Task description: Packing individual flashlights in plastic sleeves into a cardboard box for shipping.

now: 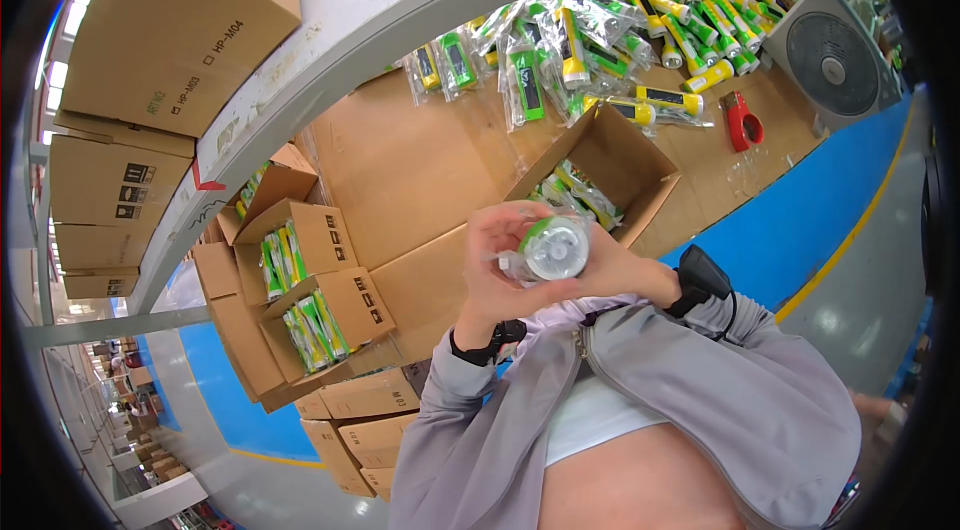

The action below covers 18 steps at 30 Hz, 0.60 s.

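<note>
Close in front of my body, both hands hold a green flashlight (pixel 553 248) in a clear plastic bag. Its round, clear lens end faces up at me. My left hand (pixel 488 268) curls round its left side, with crinkled plastic by the fingers. My right hand (pixel 612 268) closes on it from the right, and some of those fingers are hidden behind it. Just beyond my hands stands an open cardboard box (pixel 640 165) with several bagged flashlights (pixel 578 192) inside.
A heap of green and yellow flashlights (pixel 690 20) covers the table's far side, many in bags. A red tape dispenser (pixel 741 123) and a grey fan (pixel 833 60) are at the right. Filled open boxes (pixel 310 320) stand left. Tall cartons (pixel 180 20) rest on a shelf.
</note>
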### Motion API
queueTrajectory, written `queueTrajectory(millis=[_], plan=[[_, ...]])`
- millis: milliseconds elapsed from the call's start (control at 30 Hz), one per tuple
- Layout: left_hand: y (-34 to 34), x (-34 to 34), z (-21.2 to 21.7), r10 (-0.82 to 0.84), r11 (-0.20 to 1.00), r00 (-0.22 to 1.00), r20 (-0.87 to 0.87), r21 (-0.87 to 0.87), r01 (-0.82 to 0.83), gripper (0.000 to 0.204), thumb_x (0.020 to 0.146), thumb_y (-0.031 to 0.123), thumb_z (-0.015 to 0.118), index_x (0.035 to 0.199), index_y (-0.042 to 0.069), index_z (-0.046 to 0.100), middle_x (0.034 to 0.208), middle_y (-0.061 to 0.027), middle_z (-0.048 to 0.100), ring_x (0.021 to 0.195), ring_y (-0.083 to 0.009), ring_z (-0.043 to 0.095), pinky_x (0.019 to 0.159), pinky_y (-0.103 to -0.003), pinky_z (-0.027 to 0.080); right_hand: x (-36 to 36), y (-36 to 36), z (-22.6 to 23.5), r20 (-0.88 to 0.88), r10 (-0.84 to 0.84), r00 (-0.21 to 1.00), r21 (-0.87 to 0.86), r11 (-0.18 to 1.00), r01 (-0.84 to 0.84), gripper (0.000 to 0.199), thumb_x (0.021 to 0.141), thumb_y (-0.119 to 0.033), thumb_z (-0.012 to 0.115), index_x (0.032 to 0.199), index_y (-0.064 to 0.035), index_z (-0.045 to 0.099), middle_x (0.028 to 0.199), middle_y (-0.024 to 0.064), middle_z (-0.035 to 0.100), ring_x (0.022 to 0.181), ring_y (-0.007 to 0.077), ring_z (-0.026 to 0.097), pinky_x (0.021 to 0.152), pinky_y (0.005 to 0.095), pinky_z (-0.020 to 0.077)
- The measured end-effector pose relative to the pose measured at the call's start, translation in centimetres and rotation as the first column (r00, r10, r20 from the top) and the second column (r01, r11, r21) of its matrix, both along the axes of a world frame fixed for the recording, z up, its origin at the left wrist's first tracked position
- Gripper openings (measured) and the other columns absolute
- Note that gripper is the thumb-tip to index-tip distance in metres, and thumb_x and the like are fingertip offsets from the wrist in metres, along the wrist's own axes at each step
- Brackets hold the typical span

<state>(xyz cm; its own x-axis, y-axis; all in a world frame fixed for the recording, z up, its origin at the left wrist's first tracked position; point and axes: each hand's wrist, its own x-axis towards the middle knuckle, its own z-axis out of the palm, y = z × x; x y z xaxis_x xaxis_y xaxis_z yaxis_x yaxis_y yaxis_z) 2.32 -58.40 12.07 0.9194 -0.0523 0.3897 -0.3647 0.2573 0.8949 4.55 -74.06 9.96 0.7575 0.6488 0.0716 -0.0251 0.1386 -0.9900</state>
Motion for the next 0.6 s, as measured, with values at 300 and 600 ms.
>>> queueTrajectory(millis=[300,600], plan=[[-3.8,3.8,-0.6,0.452,0.877,0.812,-0.37,0.018,-0.48,0.04,0.081,0.007,0.066,0.112,0.004,0.04,0.098,-0.0065,0.052,0.091,-0.0116,0.054,0.076,-0.024,0.045,0.9,0.0,-0.3,0.5,-0.195,0.844,-0.299,0.876,0.38,0.086,0.07,-0.011,0.067,0.139,-0.0007,0.016,0.119,0.0259,0.04,0.109,0.0381,0.044,0.089,0.0406,0.0394],[4.5,7.1,-5.8,0.281,0.916,0.823,-0.493,0.393,-0.077,0.044,0.09,0.035,0.052,0.117,0.001,0.044,0.108,-0.0131,0.054,0.101,-0.0206,0.053,0.084,-0.032,0.044,12.6,-10.4,2.7,-0.547,0.431,0.718,-0.638,0.341,-0.691,0.056,0.087,-0.023,0.057,0.134,-0.0073,0.031,0.104,0.0082,0.056,0.084,0.015,0.056,0.073,0.0326,0.0472]])
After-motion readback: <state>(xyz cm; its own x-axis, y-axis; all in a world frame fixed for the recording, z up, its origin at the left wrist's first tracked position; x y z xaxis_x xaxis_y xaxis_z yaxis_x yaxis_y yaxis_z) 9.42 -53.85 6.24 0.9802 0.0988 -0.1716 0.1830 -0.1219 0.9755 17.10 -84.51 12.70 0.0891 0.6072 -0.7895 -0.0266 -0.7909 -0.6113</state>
